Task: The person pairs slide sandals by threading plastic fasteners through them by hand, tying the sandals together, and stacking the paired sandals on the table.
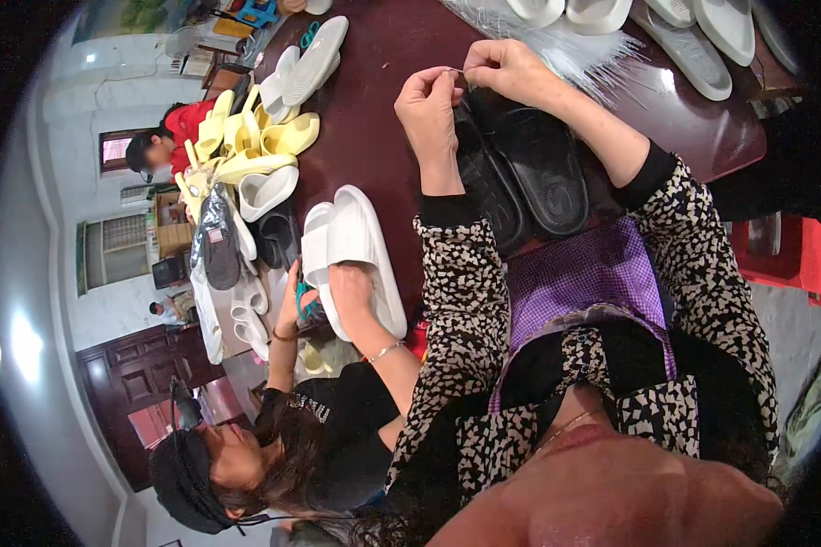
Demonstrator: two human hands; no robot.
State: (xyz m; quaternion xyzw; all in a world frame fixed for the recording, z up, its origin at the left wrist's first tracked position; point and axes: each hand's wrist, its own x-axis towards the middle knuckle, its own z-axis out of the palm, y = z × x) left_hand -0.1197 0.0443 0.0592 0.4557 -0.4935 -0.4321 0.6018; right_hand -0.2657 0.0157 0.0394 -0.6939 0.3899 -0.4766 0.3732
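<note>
Two black slides (549,182) lie near, presumably for reach; my left hand (429,105) and right hand (513,75) pinch a tiny piece (457,71) (unidentifiable from here).

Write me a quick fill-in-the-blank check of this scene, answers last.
1. The slippers nearest the left hand and right hand are ____.
2. The checked apron is ____.
3. The nearest co-worker is on the picture's ____ side.
4. That co-worker's held slippers are ____.

Missing words: black; purple; left; white.
</note>
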